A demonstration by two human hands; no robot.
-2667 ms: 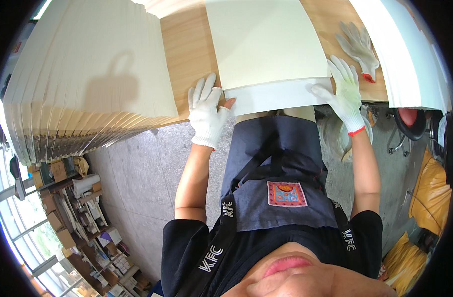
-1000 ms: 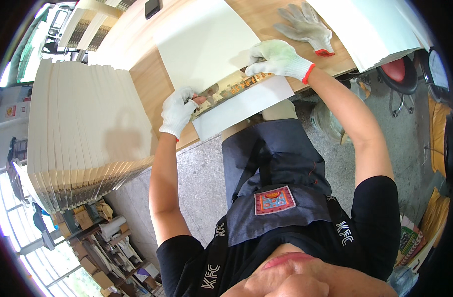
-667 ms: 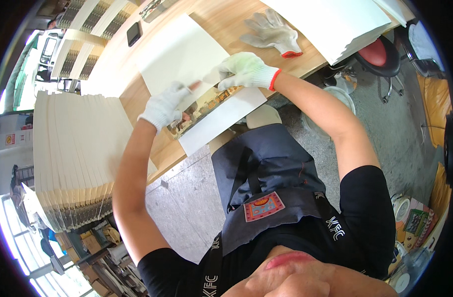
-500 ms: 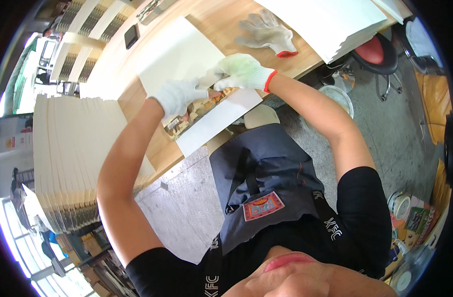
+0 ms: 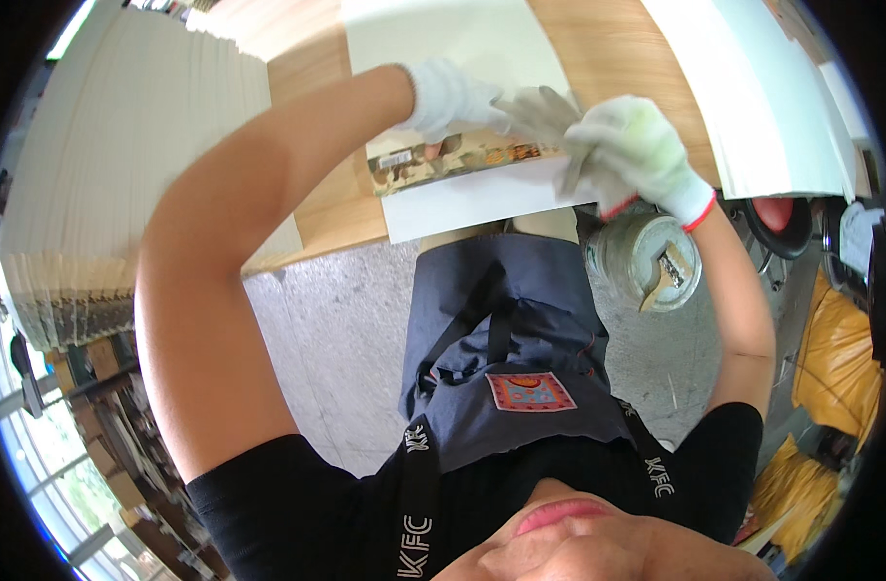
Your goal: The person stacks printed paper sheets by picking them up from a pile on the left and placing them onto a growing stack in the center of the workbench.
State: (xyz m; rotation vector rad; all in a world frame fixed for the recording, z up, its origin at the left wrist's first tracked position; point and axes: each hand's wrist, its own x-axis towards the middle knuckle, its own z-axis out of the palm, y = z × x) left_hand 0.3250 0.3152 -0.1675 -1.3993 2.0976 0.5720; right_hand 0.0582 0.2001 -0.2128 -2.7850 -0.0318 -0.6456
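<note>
**The loose glove has left the bench and is now in the right hand**

Half a second ago the loose glove [image 5: 548, 114] was lying flat on the bench [image 5: 637, 48]; now the right hand [image 5: 637, 145] has it, bunched, with fingers closed around its middle. The left hand [image 5: 453, 102] reaches across from the left, its fingers stretched toward this glove and its bare thumb tip on the printed strip [image 5: 419, 167]. Both hands wear white gloves.

The printed strip, camouflage-patterned, lies at the near side of the bench, between the cream sheet [image 5: 443, 39] and the white sheet [image 5: 482, 201], which sticks out over the bench edge. The bench top has a pale wood grain. A tall stack of sheets [image 5: 123, 155] stands on its left, and a white stack [image 5: 753, 107] on its right.

Below is a grey floor [image 5: 327, 378], with a bucket [image 5: 612, 266] and a brush [image 5: 670, 274] at it. Farther right are a red seat [image 5: 774, 212] and yellow sacks [image 5: 835, 373]; at lower left, shelves with boxes [image 5: 114, 426] near bright windows [image 5: 75, 484].

The left fingers are blurred, so I cannot tell whether they grip anything. The cream sheet is cut off at the top, and the forearm and hands partly cover it.
</note>
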